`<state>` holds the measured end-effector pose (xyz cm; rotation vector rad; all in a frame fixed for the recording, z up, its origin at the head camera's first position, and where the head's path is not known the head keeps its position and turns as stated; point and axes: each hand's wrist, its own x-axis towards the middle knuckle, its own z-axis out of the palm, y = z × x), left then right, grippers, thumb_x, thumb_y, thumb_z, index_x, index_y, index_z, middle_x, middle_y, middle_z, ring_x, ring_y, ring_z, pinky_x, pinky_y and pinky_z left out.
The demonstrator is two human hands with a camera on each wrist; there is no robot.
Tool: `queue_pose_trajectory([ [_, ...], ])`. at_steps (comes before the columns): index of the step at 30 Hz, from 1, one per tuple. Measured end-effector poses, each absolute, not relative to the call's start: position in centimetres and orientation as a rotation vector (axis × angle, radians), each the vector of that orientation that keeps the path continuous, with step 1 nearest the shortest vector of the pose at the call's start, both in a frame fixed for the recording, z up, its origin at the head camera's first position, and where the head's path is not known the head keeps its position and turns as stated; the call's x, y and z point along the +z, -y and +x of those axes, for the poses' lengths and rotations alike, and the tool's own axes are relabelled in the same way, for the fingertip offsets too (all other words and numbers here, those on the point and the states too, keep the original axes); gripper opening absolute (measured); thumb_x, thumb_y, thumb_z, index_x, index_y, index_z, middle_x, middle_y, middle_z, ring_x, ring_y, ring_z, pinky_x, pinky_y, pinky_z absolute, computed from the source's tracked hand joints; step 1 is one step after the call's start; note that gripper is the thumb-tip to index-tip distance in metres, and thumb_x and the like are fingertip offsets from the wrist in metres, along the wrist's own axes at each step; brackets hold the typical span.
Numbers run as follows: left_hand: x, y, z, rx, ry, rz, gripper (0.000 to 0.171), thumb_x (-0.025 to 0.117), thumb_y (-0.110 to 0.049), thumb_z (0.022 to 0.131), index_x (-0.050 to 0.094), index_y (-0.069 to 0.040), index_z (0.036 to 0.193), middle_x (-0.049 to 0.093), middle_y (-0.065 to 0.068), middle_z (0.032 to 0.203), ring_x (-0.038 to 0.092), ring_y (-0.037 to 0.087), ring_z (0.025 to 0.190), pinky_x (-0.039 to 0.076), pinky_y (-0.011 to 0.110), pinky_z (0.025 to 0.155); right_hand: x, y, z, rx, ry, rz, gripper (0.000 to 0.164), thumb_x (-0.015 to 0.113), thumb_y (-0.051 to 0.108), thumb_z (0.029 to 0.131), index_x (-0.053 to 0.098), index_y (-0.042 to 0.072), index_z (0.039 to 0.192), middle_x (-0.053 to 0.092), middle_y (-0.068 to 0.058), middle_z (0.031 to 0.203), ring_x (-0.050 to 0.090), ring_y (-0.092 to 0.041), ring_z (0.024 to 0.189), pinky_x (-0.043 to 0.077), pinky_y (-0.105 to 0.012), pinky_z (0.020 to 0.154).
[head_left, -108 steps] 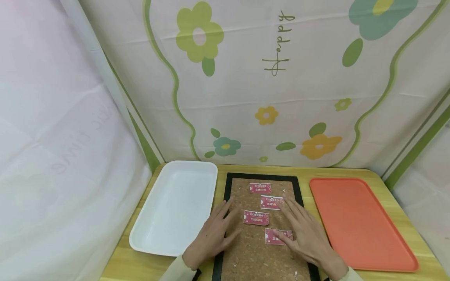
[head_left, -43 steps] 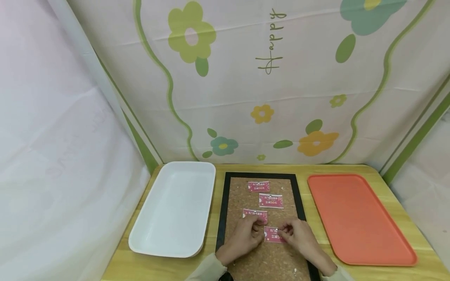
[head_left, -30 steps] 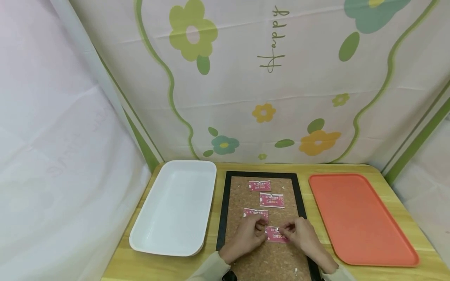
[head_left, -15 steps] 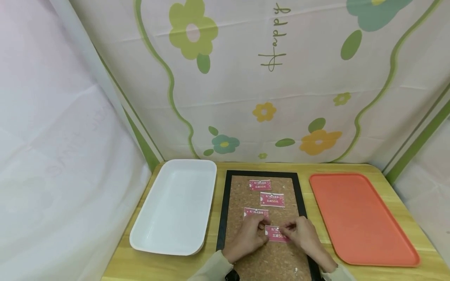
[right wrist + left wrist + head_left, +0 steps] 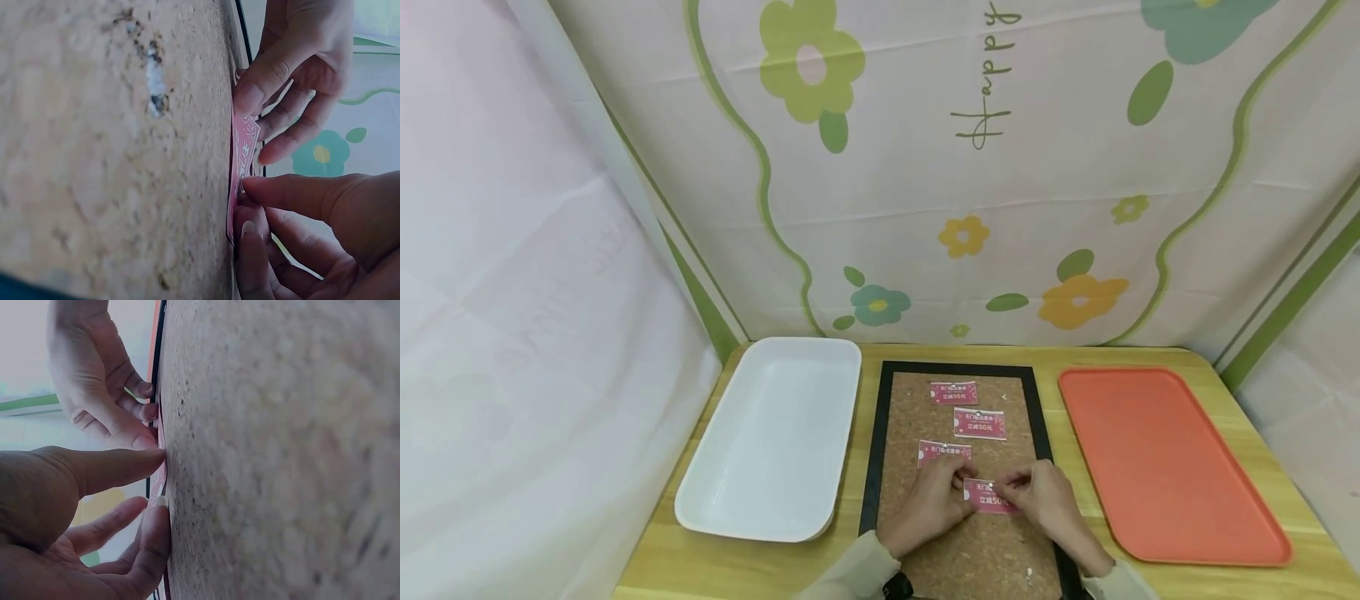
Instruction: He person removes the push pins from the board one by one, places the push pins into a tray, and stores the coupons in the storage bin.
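A cork board [image 5: 955, 550] in a black frame lies on the table with several pink coupons on it, small pins at their top edges. Both hands are at the lowest coupon [image 5: 983, 497]. My left hand [image 5: 932, 500] holds its left end; in the right wrist view the left thumb [image 5: 251, 97] lies on the coupon's face. My right hand [image 5: 1041, 496] pinches a small clear pushpin [image 5: 991, 485] at its top edge, and its fingers cover the coupon's right end. Close above the left fingers lies another coupon [image 5: 943, 451], partly covered by them.
Left of the board stands a white tray [image 5: 767, 442]; an orange tray [image 5: 1172, 467] lies to its right. Two more coupons, an upper coupon [image 5: 953, 393] and a second coupon [image 5: 979, 423], sit higher on the cork. A flower-printed cloth [image 5: 910, 192] hangs behind the table.
Earlier the hands were spread over the board. They then came together at the lowest coupon, fingers curled in to its left end and the pin, and have hardly moved since.
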<state>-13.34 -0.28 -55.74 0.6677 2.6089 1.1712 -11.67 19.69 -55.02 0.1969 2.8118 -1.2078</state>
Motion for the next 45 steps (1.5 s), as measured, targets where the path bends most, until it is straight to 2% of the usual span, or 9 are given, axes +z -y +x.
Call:
queue_pose_trajectory([
  [8,-55.64,0.19,-13.40,1.216,-2.557,0.612,0.031,0.088,-0.007,0.083,0.071,-0.011,0.109,0.062,-0.004,0.090,0.050,-0.001,0.077,0.045,0.015,0.069,-54.84,-19.52,-11.86,-1.201,-2.798,0.199,0.008,0.086,0.013,0.082,0.081,0.016,0.077,0.078,0.002,0.077,0.061,-0.006,0.063,0.043,-0.023,0.056],
  [19,-55.51,0.28,-13.46,1.206,-2.536,0.617,0.032,0.086,-0.006,0.084,0.072,-0.009,0.113,0.063,-0.004,0.088,0.049,-0.002,0.075,0.045,0.015,0.067,-54.96,-19.26,-12.32,-1.138,-2.808,0.197,0.010,0.089,0.018,0.081,0.080,0.014,0.079,0.074,0.004,0.072,0.058,-0.009,0.062,0.042,-0.025,0.055],
  [31,-55.19,0.09,-13.28,1.138,-2.515,0.567,0.032,0.084,-0.008,0.087,0.071,-0.013,0.115,0.060,-0.009,0.088,0.050,-0.001,0.074,0.045,0.016,0.065,-55.19,-19.20,-12.30,-1.082,-2.832,0.197,0.019,0.090,0.025,0.081,0.076,0.013,0.074,0.069,0.006,0.066,0.057,-0.009,0.062,0.042,-0.027,0.057],
  [45,-55.29,0.21,-13.20,1.151,-2.526,0.617,0.031,0.085,-0.008,0.086,0.070,-0.013,0.113,0.061,-0.007,0.088,0.050,0.000,0.074,0.045,0.015,0.064,-54.63,-18.86,-12.23,-1.040,-2.789,0.168,0.016,0.084,0.016,0.086,0.074,0.016,0.073,0.064,0.006,0.065,0.053,-0.011,0.058,0.037,-0.026,0.053],
])
